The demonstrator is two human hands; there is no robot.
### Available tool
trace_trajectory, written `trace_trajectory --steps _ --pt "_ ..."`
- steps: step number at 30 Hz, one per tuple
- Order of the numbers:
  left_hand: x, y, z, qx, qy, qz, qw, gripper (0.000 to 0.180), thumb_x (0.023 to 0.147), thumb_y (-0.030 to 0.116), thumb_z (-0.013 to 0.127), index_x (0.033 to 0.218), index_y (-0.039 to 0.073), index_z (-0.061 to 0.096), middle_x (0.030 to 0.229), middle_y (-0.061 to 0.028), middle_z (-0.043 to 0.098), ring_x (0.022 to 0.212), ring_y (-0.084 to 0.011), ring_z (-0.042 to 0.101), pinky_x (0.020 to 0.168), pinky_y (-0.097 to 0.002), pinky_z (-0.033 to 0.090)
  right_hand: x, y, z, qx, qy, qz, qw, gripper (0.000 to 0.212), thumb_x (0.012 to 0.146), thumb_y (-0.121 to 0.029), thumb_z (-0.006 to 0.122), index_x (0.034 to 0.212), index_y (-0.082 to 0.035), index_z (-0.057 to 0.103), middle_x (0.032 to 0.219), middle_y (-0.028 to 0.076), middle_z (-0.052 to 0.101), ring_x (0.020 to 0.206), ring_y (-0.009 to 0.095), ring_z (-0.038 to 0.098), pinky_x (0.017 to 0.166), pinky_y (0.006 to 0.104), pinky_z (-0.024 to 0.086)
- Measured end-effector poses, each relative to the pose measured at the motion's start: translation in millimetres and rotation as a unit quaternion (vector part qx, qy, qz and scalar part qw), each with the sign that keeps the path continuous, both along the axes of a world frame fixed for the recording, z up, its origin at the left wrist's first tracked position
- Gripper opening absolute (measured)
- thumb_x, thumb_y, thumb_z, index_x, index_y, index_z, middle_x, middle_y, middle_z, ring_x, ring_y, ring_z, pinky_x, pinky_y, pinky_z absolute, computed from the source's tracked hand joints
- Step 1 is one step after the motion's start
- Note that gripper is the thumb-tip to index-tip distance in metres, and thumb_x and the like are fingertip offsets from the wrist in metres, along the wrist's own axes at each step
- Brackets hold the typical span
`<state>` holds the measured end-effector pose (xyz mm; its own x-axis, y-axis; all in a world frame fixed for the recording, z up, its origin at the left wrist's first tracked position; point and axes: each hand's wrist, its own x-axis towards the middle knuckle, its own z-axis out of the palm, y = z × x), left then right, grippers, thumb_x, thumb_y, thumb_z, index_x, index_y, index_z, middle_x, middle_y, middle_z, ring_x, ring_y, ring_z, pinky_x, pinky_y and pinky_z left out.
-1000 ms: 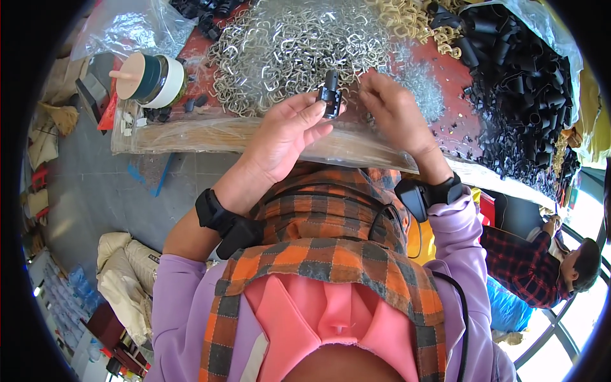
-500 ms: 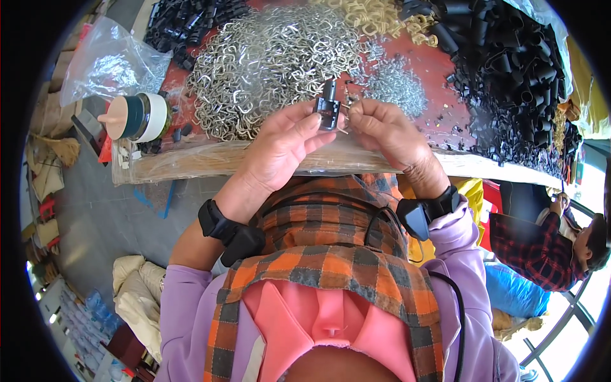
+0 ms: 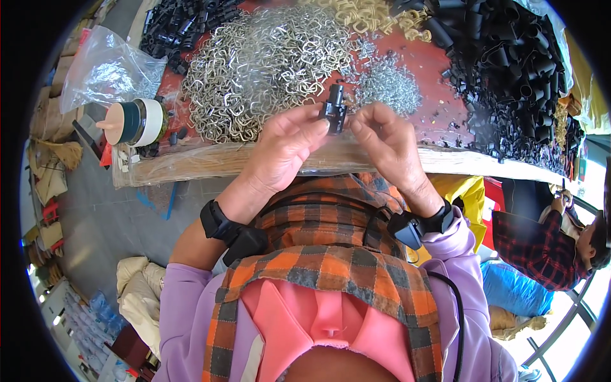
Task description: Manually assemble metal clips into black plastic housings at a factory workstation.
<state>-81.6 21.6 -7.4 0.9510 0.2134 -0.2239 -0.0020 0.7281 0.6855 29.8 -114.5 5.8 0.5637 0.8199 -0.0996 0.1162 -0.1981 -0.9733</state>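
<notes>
My left hand (image 3: 289, 143) grips a small black plastic fitting (image 3: 333, 114) between thumb and fingers, over the table's front edge. The fitting stands upright, its narrow round stem pointing away from me. Just to its right is my right hand (image 3: 387, 137), thumb and forefinger somewhat apart and their tips close beside the fitting. Whether those tips touch it is hard to see. Beyond my hands lie a big heap of bent silvery metal hooks (image 3: 254, 70) and a smaller pile of tiny shiny metal pieces (image 3: 389, 83).
Black plastic tubes and parts (image 3: 509, 76) cover the table's right side. More black parts (image 3: 181, 28) and tan clips (image 3: 363, 16) lie at the back. On the left are a clear plastic bag (image 3: 108, 70) and a jar (image 3: 140, 121). Another person (image 3: 541, 248) sits at the right.
The fitting has turned in my left hand and shows a different side. My right thumb and forefinger have spread from a pinch around a small thin piece.
</notes>
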Motion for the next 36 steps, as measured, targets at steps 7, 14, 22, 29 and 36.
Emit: trace_trajectory --steps 7,14,22,29,36 --pt "0.5 -9.3 -2.7 -0.054 -0.019 0.018 0.998 0.022 0.079 0.005 0.050 0.101 0.002 0.052 0.101 -0.0084 0.054 0.095 -0.0161 0.051 0.086 -0.0289 0.040 -10.2 -6.2 -3.8 -0.002 0.008 -0.044 0.999 0.015 0.081 -0.014 0.052 0.083 0.001 0.049 0.077 0.002 0.050 0.070 0.006 0.045 0.063 0.0202 0.038" --pt "-0.9 -8.1 3.1 -0.083 -0.019 -0.023 0.996 0.024 0.080 0.008 0.049 0.104 0.002 0.050 0.102 -0.0093 0.053 0.095 -0.0167 0.051 0.087 -0.0296 0.040 -6.0 -5.8 11.2 0.115 -0.379 -0.046 0.917 0.011 0.075 -0.007 0.056 0.083 -0.001 0.052 0.081 0.007 0.049 0.069 0.015 0.048 0.064 0.0240 0.039" --pt "3.1 7.6 -2.7 -0.159 0.013 -0.043 0.986 0.028 0.081 0.010 0.049 0.106 -0.001 0.046 0.100 -0.0106 0.053 0.093 -0.0172 0.052 0.086 -0.0277 0.041 -2.8 1.4 4.9 0.066 -0.236 -0.055 0.968 0.009 0.073 -0.005 0.056 0.081 -0.001 0.055 0.076 0.007 0.051 0.069 0.017 0.050 0.062 0.0265 0.040" --pt "-4.5 26.7 5.5 -0.125 0.037 -0.025 0.991 0.028 0.080 0.011 0.050 0.105 -0.001 0.046 0.095 -0.0107 0.054 0.091 -0.0173 0.053 0.082 -0.0253 0.044 13.2 4.3 -2.5 -0.019 -0.308 0.023 0.951 0.008 0.071 -0.004 0.056 0.079 -0.001 0.055 0.071 0.010 0.052 0.062 0.022 0.053 0.056 0.0286 0.042" --pt "-26.4 41.0 6.6 -0.029 0.120 0.043 0.991 0.030 0.077 0.010 0.055 0.104 -0.001 0.047 0.093 -0.0114 0.055 0.086 -0.0183 0.054 0.079 -0.0265 0.045 18.1 12.5 -6.7 -0.065 -0.368 0.071 0.925 0.007 0.069 -0.003 0.056 0.076 -0.002 0.056 0.070 0.010 0.051 0.061 0.025 0.053 0.054 0.0307 0.042"
